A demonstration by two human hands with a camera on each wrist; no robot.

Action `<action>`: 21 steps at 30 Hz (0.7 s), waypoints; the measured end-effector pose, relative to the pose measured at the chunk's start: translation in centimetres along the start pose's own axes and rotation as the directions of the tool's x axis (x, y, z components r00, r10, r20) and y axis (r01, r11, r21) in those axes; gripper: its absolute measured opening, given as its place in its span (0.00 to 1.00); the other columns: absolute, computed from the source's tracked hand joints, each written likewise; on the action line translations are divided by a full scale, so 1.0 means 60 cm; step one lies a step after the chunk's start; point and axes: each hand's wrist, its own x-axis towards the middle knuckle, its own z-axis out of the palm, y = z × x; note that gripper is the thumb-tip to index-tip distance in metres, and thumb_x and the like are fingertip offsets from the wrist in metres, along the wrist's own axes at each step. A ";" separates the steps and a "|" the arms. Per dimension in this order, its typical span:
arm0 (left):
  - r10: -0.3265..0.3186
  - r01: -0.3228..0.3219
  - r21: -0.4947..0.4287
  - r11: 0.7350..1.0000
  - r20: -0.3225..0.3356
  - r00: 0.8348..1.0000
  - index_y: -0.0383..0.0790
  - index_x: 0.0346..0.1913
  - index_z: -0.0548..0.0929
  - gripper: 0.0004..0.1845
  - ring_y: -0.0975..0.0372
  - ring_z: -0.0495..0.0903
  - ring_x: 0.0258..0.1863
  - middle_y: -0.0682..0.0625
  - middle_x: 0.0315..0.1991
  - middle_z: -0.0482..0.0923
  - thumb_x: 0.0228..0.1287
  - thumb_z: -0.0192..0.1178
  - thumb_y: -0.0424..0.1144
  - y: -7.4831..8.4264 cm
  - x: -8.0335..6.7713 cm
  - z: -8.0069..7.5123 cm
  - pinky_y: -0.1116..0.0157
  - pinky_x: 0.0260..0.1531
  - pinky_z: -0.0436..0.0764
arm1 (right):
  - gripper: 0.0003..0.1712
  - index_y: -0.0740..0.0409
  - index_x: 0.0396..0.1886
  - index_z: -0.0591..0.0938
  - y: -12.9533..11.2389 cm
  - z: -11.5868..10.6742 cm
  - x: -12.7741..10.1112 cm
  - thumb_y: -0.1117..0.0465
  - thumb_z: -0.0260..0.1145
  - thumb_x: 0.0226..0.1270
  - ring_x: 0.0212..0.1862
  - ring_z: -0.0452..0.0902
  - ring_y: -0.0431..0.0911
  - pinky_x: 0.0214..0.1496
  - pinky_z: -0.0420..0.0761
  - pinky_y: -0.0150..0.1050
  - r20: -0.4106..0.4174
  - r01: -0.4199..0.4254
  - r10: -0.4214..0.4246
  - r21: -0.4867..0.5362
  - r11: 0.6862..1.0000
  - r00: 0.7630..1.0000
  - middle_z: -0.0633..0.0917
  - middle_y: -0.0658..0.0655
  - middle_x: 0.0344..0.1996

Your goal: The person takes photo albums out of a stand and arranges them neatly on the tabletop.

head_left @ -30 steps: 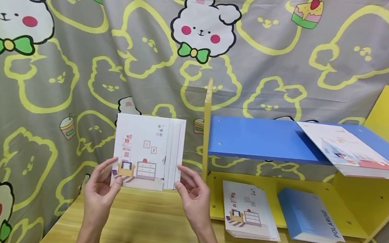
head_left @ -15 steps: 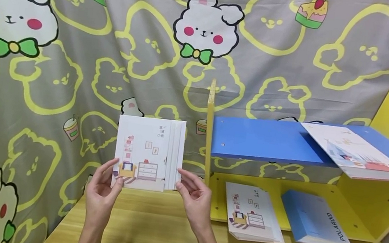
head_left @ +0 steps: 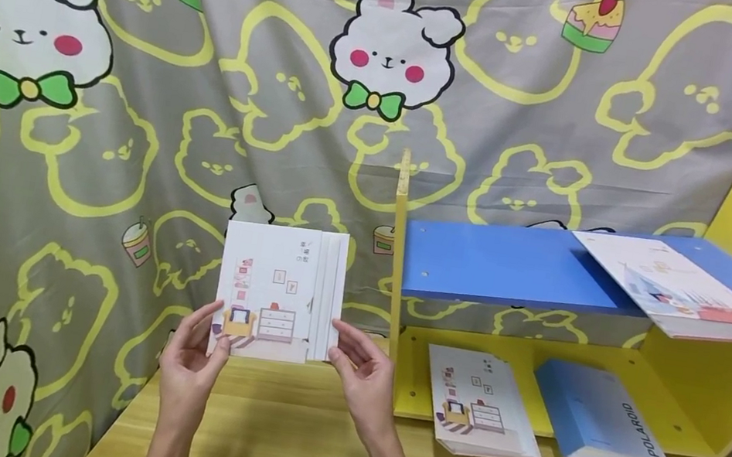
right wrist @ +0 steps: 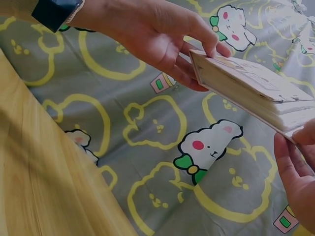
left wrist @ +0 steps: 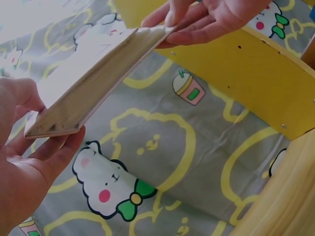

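Centre-left of the head view, we pinch the white illustrated card stack (head_left: 280,293) upright above the wooden table (head_left: 281,435): left hand (head_left: 193,360) and right hand (head_left: 363,372) clamp its lower corners, apparently squaring the edges.

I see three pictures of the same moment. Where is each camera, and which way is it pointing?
Head: worn on the head, looking forward and down at the booklet, left hand, right hand, wooden table and shelf; both forearms show.
Left wrist: on the left wrist, looking across the left palm at the booklet's edge.
Right wrist: on the right wrist, looking toward the left hand gripping the booklet.
All three share the booklet held between both hands.
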 end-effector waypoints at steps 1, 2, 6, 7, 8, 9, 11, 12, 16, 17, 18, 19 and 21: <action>0.000 0.000 0.006 1.000 0.002 1.000 0.25 0.68 0.72 0.28 0.59 0.79 0.56 0.39 0.65 0.77 0.64 0.53 0.13 -0.001 0.001 -0.001 0.73 0.47 0.82 | 0.23 0.66 0.62 0.81 0.000 0.000 0.000 0.76 0.65 0.69 0.56 0.83 0.51 0.56 0.84 0.41 0.006 -0.007 0.007 0.002 1.000 1.000 0.84 0.65 0.57; 0.001 -0.001 0.013 1.000 0.005 1.000 0.25 0.68 0.71 0.28 0.59 0.79 0.56 0.39 0.66 0.77 0.64 0.53 0.13 -0.003 0.002 -0.002 0.73 0.47 0.82 | 0.23 0.66 0.63 0.81 0.000 -0.001 0.000 0.77 0.64 0.69 0.56 0.83 0.52 0.57 0.84 0.42 0.013 -0.013 0.013 0.005 1.000 1.000 0.84 0.65 0.58; 0.004 -0.004 0.012 1.000 0.002 1.000 0.23 0.68 0.71 0.27 0.59 0.75 0.63 0.42 0.66 0.76 0.64 0.53 0.12 -0.008 0.006 -0.009 0.72 0.57 0.78 | 0.26 0.64 0.66 0.79 0.001 0.000 0.000 0.77 0.62 0.69 0.58 0.81 0.54 0.58 0.83 0.44 0.050 -0.045 0.043 0.028 0.999 0.998 0.83 0.64 0.60; 0.003 -0.003 0.008 1.000 -0.006 1.000 0.22 0.67 0.72 0.27 0.58 0.74 0.64 0.41 0.66 0.76 0.64 0.53 0.12 -0.009 0.007 -0.011 0.71 0.59 0.77 | 0.27 0.64 0.67 0.78 0.002 0.001 0.000 0.78 0.62 0.69 0.59 0.81 0.54 0.58 0.83 0.44 0.064 -0.054 0.051 0.037 0.998 0.997 0.82 0.64 0.60; 0.002 -0.002 0.003 1.000 -0.013 1.000 0.21 0.67 0.72 0.27 0.58 0.73 0.65 0.41 0.65 0.75 0.64 0.53 0.12 -0.009 0.008 -0.012 0.70 0.61 0.76 | 0.27 0.64 0.67 0.78 0.004 0.001 0.000 0.78 0.62 0.69 0.59 0.81 0.54 0.59 0.82 0.45 0.076 -0.063 0.060 0.045 0.997 0.995 0.82 0.64 0.61; 0.000 0.000 -0.002 1.000 -0.022 1.000 0.21 0.66 0.72 0.26 0.57 0.73 0.65 0.41 0.64 0.75 0.64 0.53 0.11 -0.010 0.009 -0.014 0.70 0.63 0.74 | 0.27 0.65 0.68 0.77 0.005 0.002 0.000 0.78 0.62 0.69 0.60 0.81 0.54 0.59 0.82 0.45 0.086 -0.071 0.066 0.055 0.996 0.994 0.82 0.65 0.61; -0.003 0.003 0.000 1.000 -0.030 1.000 0.20 0.65 0.72 0.26 0.57 0.73 0.65 0.40 0.64 0.76 0.64 0.53 0.11 -0.010 0.009 -0.016 0.69 0.64 0.73 | 0.28 0.66 0.68 0.77 0.009 0.003 0.000 0.79 0.61 0.69 0.60 0.81 0.53 0.59 0.82 0.45 0.099 -0.087 0.080 0.068 0.994 0.992 0.81 0.65 0.62; -0.010 0.010 0.001 1.000 -0.035 0.999 0.20 0.65 0.73 0.26 0.56 0.74 0.65 0.40 0.64 0.76 0.64 0.54 0.11 -0.011 0.009 -0.017 0.69 0.64 0.74 | 0.28 0.67 0.68 0.76 0.011 0.003 0.000 0.79 0.61 0.69 0.60 0.81 0.53 0.58 0.83 0.45 0.103 -0.092 0.084 0.070 0.993 0.991 0.81 0.66 0.62; -0.045 0.045 0.011 0.999 -0.038 0.998 0.21 0.66 0.73 0.26 0.57 0.74 0.65 0.40 0.64 0.77 0.64 0.55 0.12 -0.013 0.007 -0.016 0.69 0.64 0.73 | 0.28 0.70 0.68 0.76 0.018 0.002 -0.001 0.80 0.61 0.68 0.59 0.81 0.55 0.56 0.84 0.44 0.087 -0.089 0.083 0.067 0.994 0.993 0.81 0.68 0.62; -0.052 0.053 0.012 0.999 -0.041 0.998 0.22 0.66 0.73 0.26 0.57 0.74 0.65 0.41 0.64 0.76 0.64 0.55 0.12 -0.014 0.007 -0.015 0.69 0.63 0.74 | 0.28 0.70 0.67 0.76 0.020 0.001 -0.001 0.80 0.61 0.68 0.59 0.81 0.55 0.55 0.84 0.44 0.083 -0.088 0.083 0.064 0.994 0.993 0.81 0.69 0.61; -0.052 0.053 0.015 0.998 -0.040 0.998 0.22 0.66 0.73 0.26 0.57 0.74 0.65 0.41 0.64 0.76 0.65 0.55 0.12 -0.015 0.006 -0.014 0.69 0.63 0.74 | 0.27 0.70 0.67 0.76 0.021 0.000 -0.001 0.80 0.61 0.68 0.59 0.81 0.56 0.55 0.85 0.44 0.080 -0.088 0.083 0.063 0.994 0.993 0.81 0.69 0.61; -0.051 0.052 0.019 0.998 -0.042 0.998 0.22 0.66 0.73 0.26 0.57 0.74 0.65 0.41 0.64 0.77 0.65 0.55 0.12 -0.016 0.005 -0.014 0.69 0.64 0.73 | 0.27 0.70 0.67 0.76 0.021 0.000 -0.001 0.80 0.62 0.68 0.59 0.81 0.56 0.55 0.85 0.43 0.079 -0.089 0.084 0.061 0.994 0.993 0.81 0.69 0.61; -0.045 0.046 0.023 0.999 -0.041 0.998 0.22 0.66 0.73 0.25 0.57 0.74 0.66 0.40 0.64 0.76 0.65 0.55 0.13 -0.019 0.004 -0.013 0.69 0.64 0.73 | 0.27 0.70 0.67 0.76 0.022 -0.002 -0.001 0.80 0.62 0.68 0.59 0.81 0.58 0.55 0.85 0.43 0.075 -0.095 0.090 0.059 0.994 0.993 0.81 0.69 0.61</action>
